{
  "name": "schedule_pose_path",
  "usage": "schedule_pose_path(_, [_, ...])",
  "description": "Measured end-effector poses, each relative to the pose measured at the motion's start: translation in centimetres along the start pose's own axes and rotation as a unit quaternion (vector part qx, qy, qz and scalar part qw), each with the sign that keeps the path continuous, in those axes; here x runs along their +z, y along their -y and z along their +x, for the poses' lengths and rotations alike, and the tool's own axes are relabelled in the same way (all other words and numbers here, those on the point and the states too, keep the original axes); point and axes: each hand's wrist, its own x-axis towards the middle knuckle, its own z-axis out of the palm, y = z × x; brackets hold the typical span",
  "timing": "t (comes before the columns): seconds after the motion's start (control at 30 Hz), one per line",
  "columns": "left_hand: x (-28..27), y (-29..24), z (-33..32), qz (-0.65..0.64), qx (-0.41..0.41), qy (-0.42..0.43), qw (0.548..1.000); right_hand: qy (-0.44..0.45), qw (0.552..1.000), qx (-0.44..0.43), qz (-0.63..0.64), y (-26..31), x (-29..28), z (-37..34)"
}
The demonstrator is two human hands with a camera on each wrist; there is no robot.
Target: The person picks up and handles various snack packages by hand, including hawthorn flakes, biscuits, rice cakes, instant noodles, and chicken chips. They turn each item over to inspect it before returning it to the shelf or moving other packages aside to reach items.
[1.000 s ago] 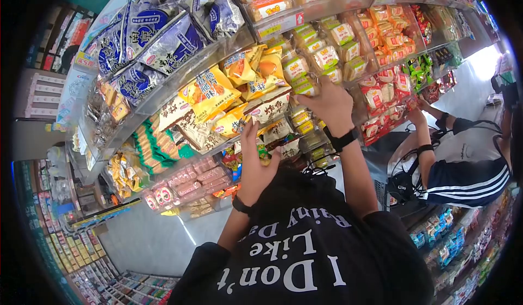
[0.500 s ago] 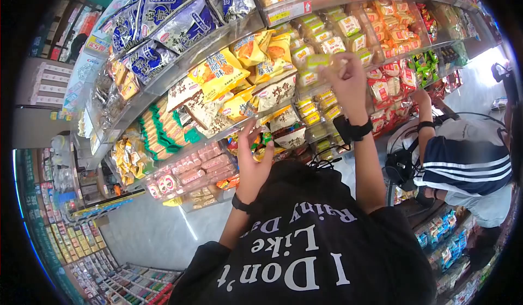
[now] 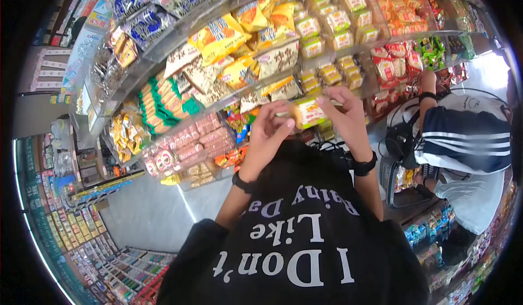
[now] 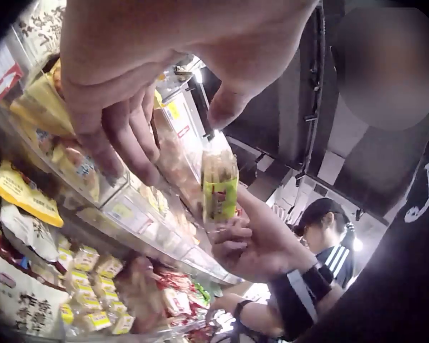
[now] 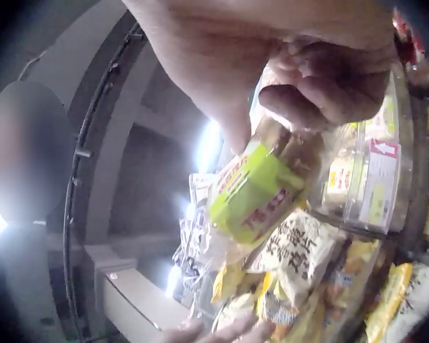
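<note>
My right hand (image 3: 349, 121) pinches a small clear snack packet (image 3: 309, 114) with a green and white label, in front of the lower shelf. In the right wrist view the packet (image 5: 257, 189) hangs tilted below the thumb and curled fingers. At the packet's other end is my left hand (image 3: 267, 136), its thumb spread from loosely bent fingers. The left wrist view shows a gap between that left hand (image 4: 157, 78) and the packet (image 4: 220, 187). Similar green-labelled packets (image 3: 339, 21) lie in a shelf bin above.
Yellow and white snack bags (image 3: 220, 35) fill the neighbouring bin. Pink wrapped rolls (image 3: 190, 144) lie lower left, and red and white packets (image 3: 395, 65) lie to the right. Another person in a striped top (image 3: 466, 141) stands at the right, near a dark basket (image 3: 400, 182).
My right hand has picked the packet out of the shelf bin and brought it down toward my body. My left hand has risen from the lower shelf edge to beside the packet.
</note>
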Motion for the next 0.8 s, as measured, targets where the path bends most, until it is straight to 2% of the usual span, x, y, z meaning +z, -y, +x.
schedule_pose_path(0.1, [0.2, -0.1, -0.5, -0.026, -0.017, 0.009, 0.999, 0.028, 0.998, 0.052, 0.022, 2.0, 1.0, -1.0])
schedule_pose_path(0.17, [-0.4, 0.1, -0.8, 0.021, -0.020, -0.007, 1.000, 0.020, 0.995, 0.095, 0.029, 1.6, 0.5, -1.2])
schedule_pose_path(0.23, [-0.9, 0.0, -1.2, 0.020, -0.034, -0.029, 0.999, 0.030, 0.993, 0.096, 0.055, 1.4, 0.5, -1.5])
schedule_pose_path(0.33, [-0.6, -0.5, -1.9, 0.009, -0.042, -0.056, 0.998, 0.065, 0.992, 0.052, 0.090, 1.0, 0.7, -2.1])
schedule_pose_path(0.4, [-0.6, -0.5, -2.3, 0.002, -0.043, -0.061, 0.997, 0.081, 0.993, 0.050, 0.067, 0.2, 0.9, -2.4])
schedule_pose_path(0.5, [-1.1, -0.3, -2.7, -0.011, -0.048, -0.052, 0.997, 0.155, 0.984, 0.065, 0.060, -0.6, 1.4, -2.7])
schedule_pose_path(0.6, [-1.4, -0.3, -3.2, -0.022, -0.057, -0.053, 0.997, 0.165, 0.978, 0.114, 0.055, 0.3, 1.8, -3.4])
schedule_pose_path(0.63, [-1.5, -0.2, -3.3, -0.020, -0.062, -0.058, 0.996, 0.156, 0.982, 0.081, 0.074, 0.9, 2.5, -3.6])
schedule_pose_path(0.8, [-1.4, 0.3, -3.6, -0.041, -0.084, -0.068, 0.993, 0.158, 0.981, 0.107, 0.037, 0.1, 2.1, -3.6])
